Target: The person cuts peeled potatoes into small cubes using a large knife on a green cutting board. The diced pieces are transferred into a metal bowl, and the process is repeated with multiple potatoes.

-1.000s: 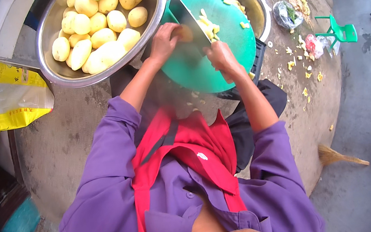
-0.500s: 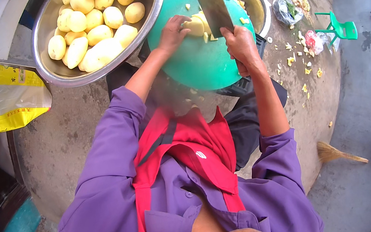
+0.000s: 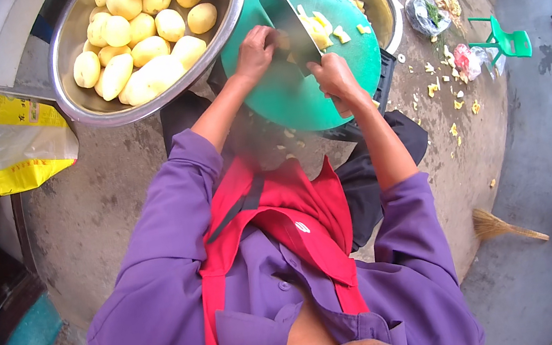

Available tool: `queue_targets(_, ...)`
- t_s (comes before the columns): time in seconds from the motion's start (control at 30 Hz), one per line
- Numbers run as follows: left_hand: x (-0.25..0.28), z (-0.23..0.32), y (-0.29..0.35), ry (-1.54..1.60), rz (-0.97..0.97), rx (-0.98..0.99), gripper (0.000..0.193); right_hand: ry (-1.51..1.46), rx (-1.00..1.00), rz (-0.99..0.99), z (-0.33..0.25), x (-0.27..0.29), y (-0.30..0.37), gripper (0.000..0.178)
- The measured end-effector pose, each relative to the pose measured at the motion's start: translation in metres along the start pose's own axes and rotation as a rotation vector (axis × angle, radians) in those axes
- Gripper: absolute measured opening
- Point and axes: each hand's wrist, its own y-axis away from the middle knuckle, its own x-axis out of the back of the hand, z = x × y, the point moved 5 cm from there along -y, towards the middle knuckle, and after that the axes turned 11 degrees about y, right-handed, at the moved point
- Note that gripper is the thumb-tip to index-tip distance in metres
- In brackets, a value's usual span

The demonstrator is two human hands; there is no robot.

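A round green cutting board (image 3: 293,97) lies in front of me. My right hand (image 3: 334,76) grips the handle of a broad cleaver (image 3: 288,22), its blade standing on the board. My left hand (image 3: 258,49) rests on the board beside the blade, holding down a piece of peeled potato that is mostly hidden by the fingers. Yellow potato chunks (image 3: 322,29) lie on the board past the blade.
A big metal basin (image 3: 92,107) of whole peeled potatoes (image 3: 139,35) sits at upper left; a second metal basin (image 3: 385,3) with cut pieces lies behind the board. A yellow and red sack (image 3: 11,142) lies left. Scraps, bags, a small green chair (image 3: 508,42) and a broom (image 3: 505,226) are right.
The cleaver was raised above the board half a second ago and has come down onto it beside my left hand. The view has shifted slightly.
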Motion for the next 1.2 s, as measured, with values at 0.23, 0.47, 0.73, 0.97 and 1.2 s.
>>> queue_targets(0.23,0.011,0.012,0.011,-0.171,-0.062,-0.029,0.082,-0.461,-0.034,0.12,0.012,0.029,0.019,0.036)
queue_targets(0.47,-0.059,0.03,0.005,-0.385,-0.173,-0.042,0.138,-0.549,-0.164,0.427,0.111,0.054,0.021,0.026)
queue_targets(0.73,-0.133,-0.004,-0.082,-0.499,0.05,-0.044,0.1,-0.837,-0.197,0.525,0.175,0.05,0.003,0.022)
queue_targets(0.97,-0.183,-0.062,-0.201,-0.541,-0.079,-0.1,0.092,-0.919,-0.195,0.433,0.172,0.051,0.0,0.021)
queue_targets(1.2,-0.108,-0.077,-0.282,0.096,-0.346,0.242,0.05,-0.644,-0.036,-0.034,0.157,0.059,0.013,0.024)
